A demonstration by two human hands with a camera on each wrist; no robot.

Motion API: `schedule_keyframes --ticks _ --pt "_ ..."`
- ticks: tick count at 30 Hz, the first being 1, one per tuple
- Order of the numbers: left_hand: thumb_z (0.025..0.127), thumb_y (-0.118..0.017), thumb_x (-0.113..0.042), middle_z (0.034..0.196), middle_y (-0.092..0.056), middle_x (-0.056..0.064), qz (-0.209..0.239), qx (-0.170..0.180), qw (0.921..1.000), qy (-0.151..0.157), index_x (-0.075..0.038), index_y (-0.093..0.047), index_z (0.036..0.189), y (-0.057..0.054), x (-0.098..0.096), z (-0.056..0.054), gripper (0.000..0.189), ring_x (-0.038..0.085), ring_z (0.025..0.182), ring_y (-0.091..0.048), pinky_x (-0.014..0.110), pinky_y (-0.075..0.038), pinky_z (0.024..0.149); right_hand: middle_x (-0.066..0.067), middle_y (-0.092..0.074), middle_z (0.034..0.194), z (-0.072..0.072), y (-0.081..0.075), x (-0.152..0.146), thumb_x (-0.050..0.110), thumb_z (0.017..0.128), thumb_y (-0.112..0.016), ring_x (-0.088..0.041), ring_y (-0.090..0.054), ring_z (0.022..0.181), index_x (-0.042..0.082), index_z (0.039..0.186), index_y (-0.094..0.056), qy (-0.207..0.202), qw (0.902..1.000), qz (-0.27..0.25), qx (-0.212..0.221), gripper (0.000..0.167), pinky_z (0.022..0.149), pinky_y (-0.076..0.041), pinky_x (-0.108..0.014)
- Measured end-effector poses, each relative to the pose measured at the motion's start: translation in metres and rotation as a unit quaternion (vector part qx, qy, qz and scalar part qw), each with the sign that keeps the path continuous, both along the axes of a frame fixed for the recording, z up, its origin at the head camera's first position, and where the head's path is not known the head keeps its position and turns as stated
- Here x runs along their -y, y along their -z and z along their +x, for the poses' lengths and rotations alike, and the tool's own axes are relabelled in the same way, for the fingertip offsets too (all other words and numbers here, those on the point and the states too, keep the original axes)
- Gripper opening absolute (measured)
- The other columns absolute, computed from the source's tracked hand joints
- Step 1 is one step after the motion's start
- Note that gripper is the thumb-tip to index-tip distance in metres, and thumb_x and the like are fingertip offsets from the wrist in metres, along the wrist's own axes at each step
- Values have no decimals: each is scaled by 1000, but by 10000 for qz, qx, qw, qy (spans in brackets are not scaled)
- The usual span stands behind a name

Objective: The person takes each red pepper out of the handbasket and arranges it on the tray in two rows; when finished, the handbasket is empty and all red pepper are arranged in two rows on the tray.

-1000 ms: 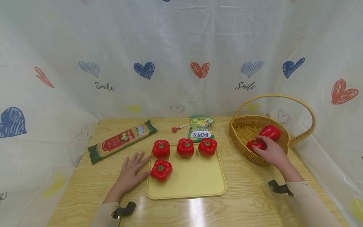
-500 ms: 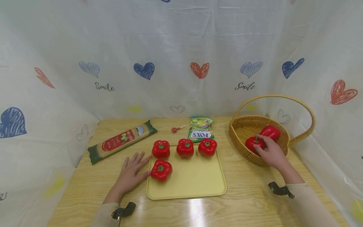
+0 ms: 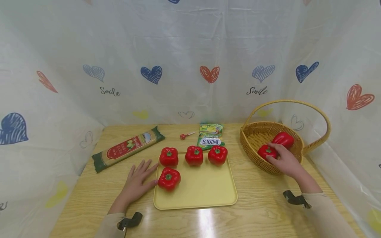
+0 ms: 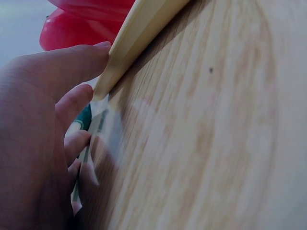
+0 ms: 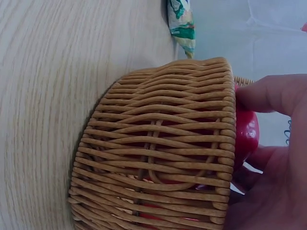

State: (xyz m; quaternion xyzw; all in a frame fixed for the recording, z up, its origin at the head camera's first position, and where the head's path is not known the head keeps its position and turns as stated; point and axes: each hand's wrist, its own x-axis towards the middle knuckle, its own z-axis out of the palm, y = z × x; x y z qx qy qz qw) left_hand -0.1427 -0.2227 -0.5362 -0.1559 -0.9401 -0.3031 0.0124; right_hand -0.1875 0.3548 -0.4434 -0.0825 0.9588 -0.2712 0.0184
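Bell peppers [image 3: 168,179]: glossy red, green stems
Basket [image 3: 248,149]: golden-brown weave
Tray [image 3: 205,186]: plain pale yellow
Table [image 3: 259,206]: light wood, streaked grain
Long packet [image 3: 128,149]: tan, dark green ends, red label
Lollipop [image 3: 183,136]: red head, white stick
Sweets bag [image 3: 210,135]: green and yellow, dark blue lettering on white
Curtain [image 3: 184,39]: whitish, printed with blue, red and yellow hearts
Sleeves [image 3: 327,213]: beige

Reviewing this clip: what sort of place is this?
Probably a staged recording booth: a heart-printed sheet encloses the wooden table at the back and both sides, and a black device sits at each wrist.
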Motion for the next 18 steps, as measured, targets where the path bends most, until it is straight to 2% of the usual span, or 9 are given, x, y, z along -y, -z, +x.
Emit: schedule_keyframes --ticks 8,18 --pt "95 -66 -51 165 -31 14 -23 -25 10000 16 -26 -49 153 0 1 0 65 42 154 -14 61 2 122 -36 -52 136 3 2 1 40 100 -65 -51 -58 115 -7 148 -42 224 9996 -144 19 70 91 -53 -64" --pt "95 -66 -50 165 -31 14 18 -21 10000 22 -26 -50 153 0 0 0 65 42 154 -14 61 3 122 -34 -53 135 4 5 0 42 100 -64 -49 -59 113 -6 147 -44 285 9994 -92 -187 70 89 -54 -64"
